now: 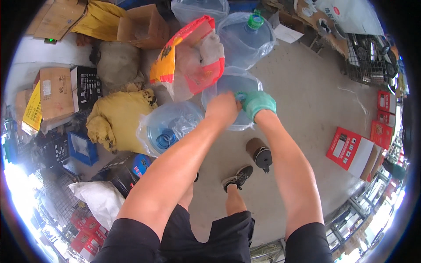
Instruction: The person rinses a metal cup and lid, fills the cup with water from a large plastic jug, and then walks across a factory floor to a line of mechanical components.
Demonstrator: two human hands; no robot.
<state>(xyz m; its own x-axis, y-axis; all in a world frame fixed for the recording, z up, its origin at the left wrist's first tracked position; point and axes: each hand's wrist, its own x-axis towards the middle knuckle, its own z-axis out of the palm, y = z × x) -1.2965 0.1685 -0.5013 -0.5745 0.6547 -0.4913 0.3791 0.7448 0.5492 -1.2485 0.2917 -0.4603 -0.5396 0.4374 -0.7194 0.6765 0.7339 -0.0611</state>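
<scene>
A clear bluish, round plastic bottle (pixel 234 81) shines smoothly inside glossy, crinkled clear film (pixel 242 127). The pale-green glove (pixel 262 104) looks matt. A red-and-yellow plastic sack (pixel 202 82) is creased; the brown rectangular cardboard carton (pixel 60 94), matt; the grey floor (pixel 302 92), smooth and dull.

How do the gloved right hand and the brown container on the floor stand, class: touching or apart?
Apart: the head view shows floor between the gloved right hand and brown container.
</scene>
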